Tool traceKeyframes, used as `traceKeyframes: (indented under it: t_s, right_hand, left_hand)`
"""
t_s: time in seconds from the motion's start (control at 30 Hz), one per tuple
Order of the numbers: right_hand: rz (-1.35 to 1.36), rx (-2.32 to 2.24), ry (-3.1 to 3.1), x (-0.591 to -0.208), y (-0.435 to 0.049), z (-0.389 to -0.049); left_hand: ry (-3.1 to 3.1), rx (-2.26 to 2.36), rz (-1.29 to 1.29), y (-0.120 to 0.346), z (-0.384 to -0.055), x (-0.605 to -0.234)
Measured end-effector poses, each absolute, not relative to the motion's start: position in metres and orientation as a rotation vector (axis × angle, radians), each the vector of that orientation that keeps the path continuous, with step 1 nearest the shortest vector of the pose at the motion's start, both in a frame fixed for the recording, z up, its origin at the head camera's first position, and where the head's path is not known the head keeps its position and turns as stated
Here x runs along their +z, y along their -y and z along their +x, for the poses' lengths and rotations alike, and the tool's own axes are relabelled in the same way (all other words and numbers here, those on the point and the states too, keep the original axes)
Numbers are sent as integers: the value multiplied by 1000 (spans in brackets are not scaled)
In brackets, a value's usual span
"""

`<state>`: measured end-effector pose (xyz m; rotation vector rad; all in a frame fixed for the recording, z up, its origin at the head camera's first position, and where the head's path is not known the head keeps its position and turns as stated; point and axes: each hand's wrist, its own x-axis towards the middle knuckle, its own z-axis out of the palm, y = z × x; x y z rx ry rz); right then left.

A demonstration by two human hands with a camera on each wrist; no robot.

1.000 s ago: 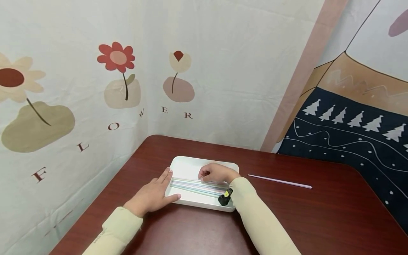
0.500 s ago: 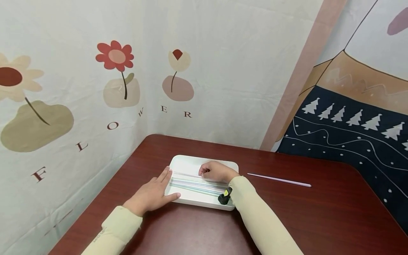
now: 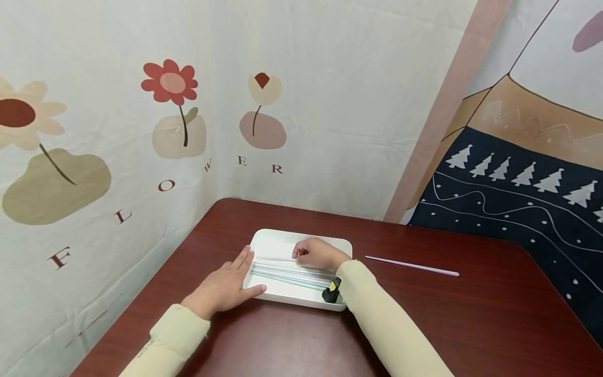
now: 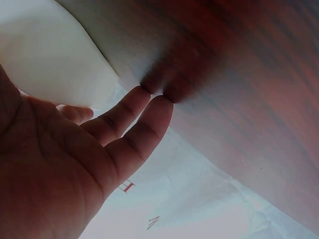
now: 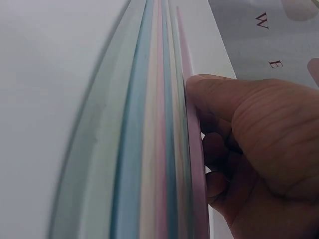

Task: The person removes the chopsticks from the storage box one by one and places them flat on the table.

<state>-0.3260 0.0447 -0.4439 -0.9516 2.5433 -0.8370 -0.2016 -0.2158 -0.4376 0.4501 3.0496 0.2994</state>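
Note:
In the head view a white rectangular tray holds several long, thin pastel strips laid side by side. My right hand is over the tray; in the right wrist view its thumb and curled fingers pinch a pink strip at the edge of the row. Green, blue and cream strips lie beside it. At the tray's left end, my left hand rests against the rim with fingers extended and thumb at the near edge. The left wrist view shows those straight fingers near the tabletop.
Right of the tray, a thin lilac strip or bundle lies on the dark red table. A black device with a yellow mark sits at the right wrist. Printed cloth hangings stand behind the table.
One strip has come away from the row toward the tray's far side, with my right hand shifting slightly that way. The left hand has stayed at the tray's end.

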Motion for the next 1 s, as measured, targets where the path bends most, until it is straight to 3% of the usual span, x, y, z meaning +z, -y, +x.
traceKeyframes:
  t_s: [1.0]
  right_hand:
    - [-989,-864,-2542,-426,-55,-328]
  left_hand:
    - [-3046,293,432,211,-204,-435]
